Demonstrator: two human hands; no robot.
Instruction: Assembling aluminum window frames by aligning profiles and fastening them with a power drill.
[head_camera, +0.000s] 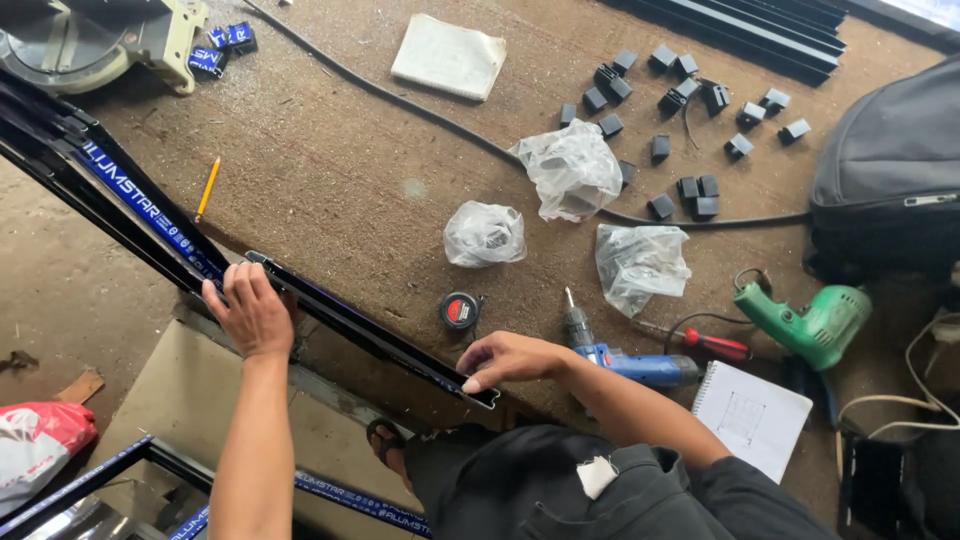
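A short black aluminium profile (370, 335) lies slanted across the brown workbench. My left hand (250, 310) rests flat on its upper left end, where it meets longer black profiles with blue film (130, 195). My right hand (510, 358) touches the lower right end with its fingertips, fingers curled loosely. A small round black and red tape measure (459, 311) sits just above that hand.
Nearby lie a blue drill (625, 360), a red-handled screwdriver (710, 345), a green power drill (810, 322), a notebook (752, 415), three clear plastic bags (570, 168), several black corner pieces (690, 95), a yellow pencil (208, 187), a grey bag (890, 180) and a mitre saw (90, 40).
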